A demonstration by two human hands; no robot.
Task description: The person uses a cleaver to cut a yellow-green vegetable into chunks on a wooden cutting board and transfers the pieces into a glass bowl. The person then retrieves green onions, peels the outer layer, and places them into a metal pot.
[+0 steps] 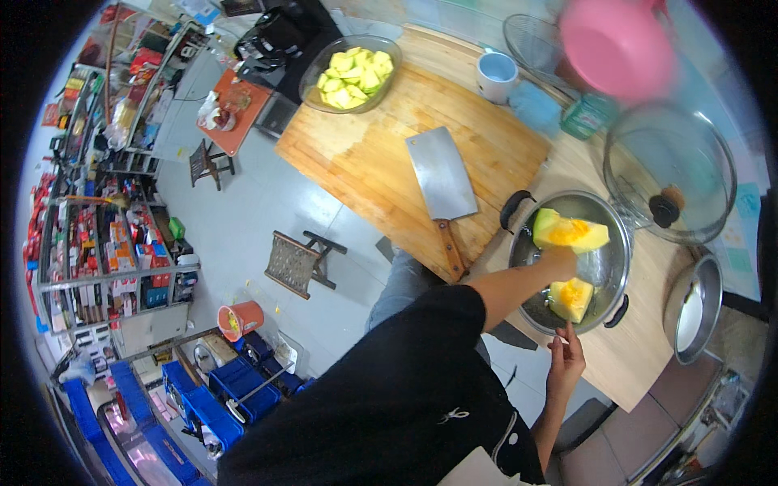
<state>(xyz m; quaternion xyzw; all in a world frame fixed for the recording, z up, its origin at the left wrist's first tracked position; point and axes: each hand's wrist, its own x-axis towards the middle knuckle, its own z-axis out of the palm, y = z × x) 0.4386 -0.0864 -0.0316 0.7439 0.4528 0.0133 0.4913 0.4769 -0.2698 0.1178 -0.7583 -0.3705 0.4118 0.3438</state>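
Note:
My left hand (557, 264) is closed inside a steel pot (622, 267), between two peeled chunks of yellow-green squash or melon with orange insides. The larger chunk (577, 235) lies at the far side of the pot; the smaller chunk (570, 300) is on the near side. Whatever the left fingers grip is hidden. By the near rim, my right hand (566, 356) has bent fingers around a narrow brownish thing that points toward the smaller chunk; it is too small to name. A cleaver (444, 178) rests on the wooden cutting board (348, 154), left of the pot.
Cut pale chunks fill a glass bowl (389, 85) on the board's far corner. A glass lid (689, 162) and a steel basin (711, 312) stand to the right. Behind are a mug (496, 77) and a pink basin (620, 44). A folding stool (293, 263) stands on the floor.

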